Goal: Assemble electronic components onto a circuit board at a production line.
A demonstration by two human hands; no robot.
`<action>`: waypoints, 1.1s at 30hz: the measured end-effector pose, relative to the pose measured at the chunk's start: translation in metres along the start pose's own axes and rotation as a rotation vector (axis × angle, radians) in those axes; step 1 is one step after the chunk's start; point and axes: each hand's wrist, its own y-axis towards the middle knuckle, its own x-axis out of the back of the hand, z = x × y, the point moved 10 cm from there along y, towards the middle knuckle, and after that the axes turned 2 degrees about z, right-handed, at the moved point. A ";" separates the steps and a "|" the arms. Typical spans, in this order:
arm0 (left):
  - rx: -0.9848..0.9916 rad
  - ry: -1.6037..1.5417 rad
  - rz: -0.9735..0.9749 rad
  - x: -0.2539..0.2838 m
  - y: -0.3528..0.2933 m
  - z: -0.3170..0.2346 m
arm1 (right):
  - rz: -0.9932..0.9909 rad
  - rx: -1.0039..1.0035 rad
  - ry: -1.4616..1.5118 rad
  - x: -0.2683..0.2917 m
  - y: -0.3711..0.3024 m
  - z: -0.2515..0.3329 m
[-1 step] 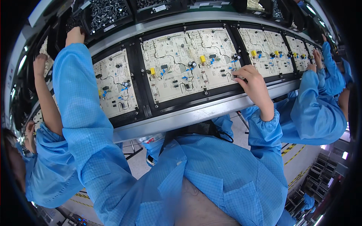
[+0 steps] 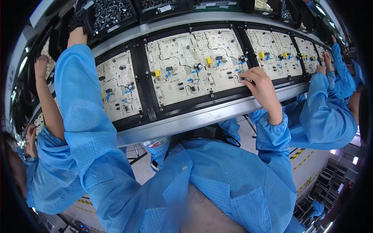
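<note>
My left hand (image 2: 77,37) reaches into a black bin (image 2: 64,33) at the upper left, and the bin's edge hides its fingers. My right hand (image 2: 261,86) is over the lower right corner of a pale circuit board (image 2: 171,50). Its thumb and index finger are pinched together close to the board's surface; whatever sits between them is too small to make out. Yellow block components (image 2: 209,61), blue parts and dark round capacitors (image 2: 199,66) stand on the board. A black frame (image 2: 143,77) surrounds it.
More boards lie in frames to the left (image 2: 116,77) and right (image 2: 272,46). A metal rail (image 2: 194,118) runs along the near side. A bin of small metal parts (image 2: 110,15) stands behind. Co-workers' arms in blue sleeves work at the left (image 2: 50,101) and right (image 2: 320,97).
</note>
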 end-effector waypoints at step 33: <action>-0.147 -0.476 -0.242 0.073 -0.069 -0.031 | -0.190 0.113 -0.095 0.001 -0.011 0.015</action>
